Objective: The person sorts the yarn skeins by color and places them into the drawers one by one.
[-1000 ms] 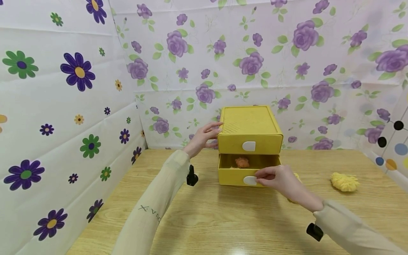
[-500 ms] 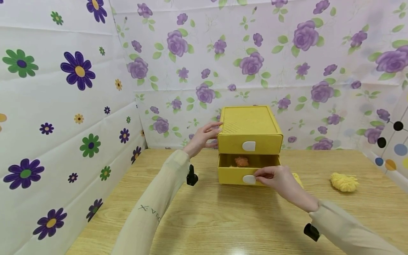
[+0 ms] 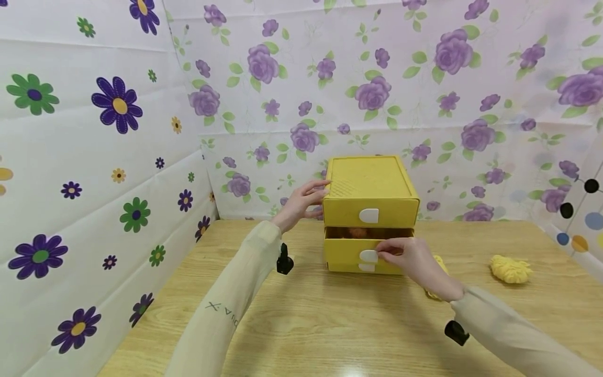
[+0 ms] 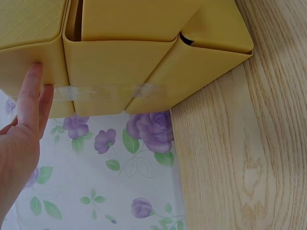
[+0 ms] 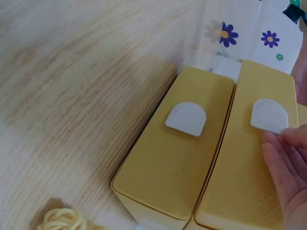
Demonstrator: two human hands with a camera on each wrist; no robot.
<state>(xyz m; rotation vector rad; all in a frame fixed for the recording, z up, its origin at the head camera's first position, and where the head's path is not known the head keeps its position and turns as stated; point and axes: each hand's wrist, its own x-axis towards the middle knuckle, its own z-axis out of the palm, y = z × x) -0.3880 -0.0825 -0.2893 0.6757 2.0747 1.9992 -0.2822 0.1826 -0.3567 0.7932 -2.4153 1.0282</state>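
Note:
A yellow drawer cabinet (image 3: 367, 178) stands on the table, its drawers bearing white tab handles. Its middle drawer (image 3: 346, 255) is partly out, and a fuzzy orange thing (image 3: 358, 232) shows inside, mostly hidden behind the drawer front. My right hand (image 3: 416, 259) pinches the right edge of that drawer's white handle (image 5: 269, 116) between thumb and fingers. Below it, the bottom drawer (image 5: 168, 158) is pushed in, its handle (image 3: 366, 267) partly covered in the head view. My left hand (image 3: 299, 205) rests its extended fingers against the cabinet's left side, near the upper edge.
A yellow yarn bundle (image 3: 510, 269) lies on the wooden table (image 3: 292, 324) to the right. More yellow yarn (image 3: 432, 294) is partly hidden behind my right hand. A flowered sheet (image 3: 282, 104) hangs close behind the cabinet, and another flowered sheet (image 3: 94, 220) stands along the left.
The middle drawer has slid inward with my right hand on its handle, narrowing the opening and covering more of the orange thing. My left hand has stayed in place.

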